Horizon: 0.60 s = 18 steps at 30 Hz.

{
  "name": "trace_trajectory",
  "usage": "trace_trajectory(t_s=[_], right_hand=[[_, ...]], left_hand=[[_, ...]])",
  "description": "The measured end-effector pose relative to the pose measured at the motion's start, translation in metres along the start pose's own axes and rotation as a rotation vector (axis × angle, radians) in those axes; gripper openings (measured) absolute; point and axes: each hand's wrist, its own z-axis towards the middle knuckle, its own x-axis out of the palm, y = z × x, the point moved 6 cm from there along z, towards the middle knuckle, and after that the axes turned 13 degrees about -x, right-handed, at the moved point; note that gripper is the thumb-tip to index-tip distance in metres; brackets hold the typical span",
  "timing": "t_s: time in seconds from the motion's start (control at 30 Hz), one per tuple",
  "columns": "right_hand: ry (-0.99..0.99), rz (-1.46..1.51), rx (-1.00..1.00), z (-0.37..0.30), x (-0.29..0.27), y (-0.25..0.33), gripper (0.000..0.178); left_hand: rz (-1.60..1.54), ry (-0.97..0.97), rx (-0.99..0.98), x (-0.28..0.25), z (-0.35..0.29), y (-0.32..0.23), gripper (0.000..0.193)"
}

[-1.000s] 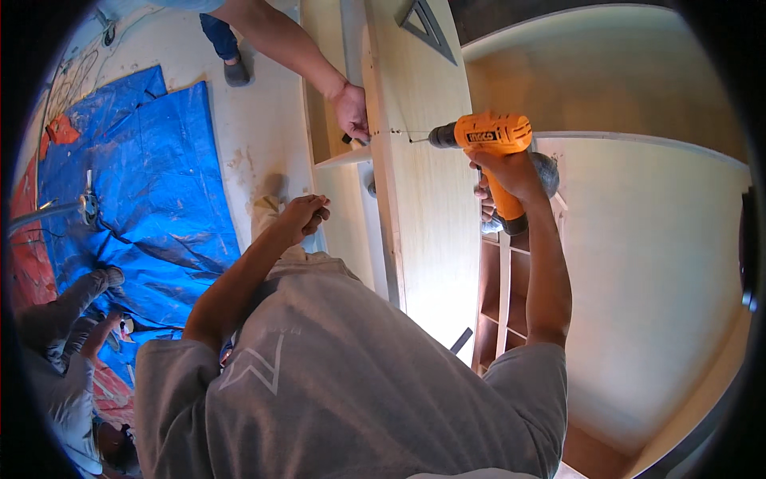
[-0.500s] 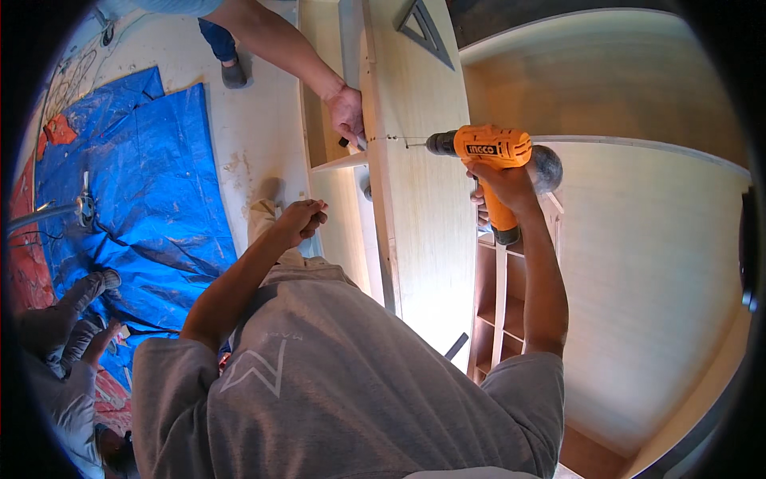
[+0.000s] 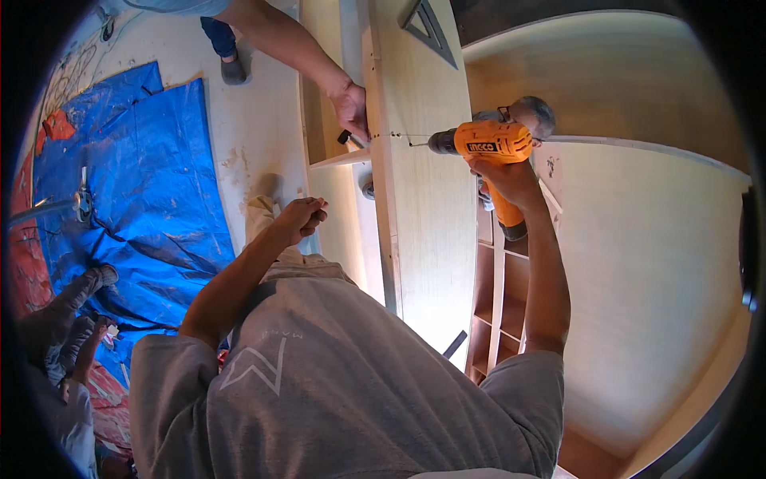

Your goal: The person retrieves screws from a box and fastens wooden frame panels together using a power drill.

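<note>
My right hand (image 3: 508, 183) grips an orange cordless drill (image 3: 488, 142) by its handle. The drill points left, its thin bit reaching the face of a pale wooden panel (image 3: 435, 215); whether the tip has entered the wood I cannot tell. Small dark marks or holes line up just left of the tip. My left hand (image 3: 302, 220) is closed in front of my body, fingers pinched, left of the panel; anything in it is too small to name. Another person's hand (image 3: 351, 113) rests against the panel's left edge, with a dark-handled object beneath it.
A dark triangular set square (image 3: 427, 33) lies on the panel's far end. Large wooden cabinet boxes (image 3: 646, 239) stand to the right, where another person's head shows behind the drill. A blue tarp (image 3: 152, 199) covers the floor at left, with another person at its near edge.
The drill has shifted slightly right, its lower end swinging right. The head behind it has moved up and turned. My left hand has hardly moved.
</note>
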Motion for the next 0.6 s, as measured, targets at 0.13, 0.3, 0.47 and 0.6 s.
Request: trace_trajectory(t_s=[0.13,0.3,0.47,0.6], right_hand=[[-0.044,0.086,0.167,-0.006,0.004,-0.004,0.029],[-0.09,0.171,0.074,-0.003,0.0,-0.016,0.029],[0.055,-0.042,0.003,0.002,0.002,0.005,0.031],[0.077,-0.113,0.02,0.004,0.004,0.014,0.029]], left_hand=[[-0.004,-0.058,-0.03,0.0,-0.002,0.003,0.016],[-0.015,-0.034,-0.036,-0.001,0.006,0.005,0.016],[-0.032,-0.139,-0.061,-0.003,0.004,0.004,0.016],[-0.007,-0.044,-0.037,-0.002,0.006,0.005,0.016]])
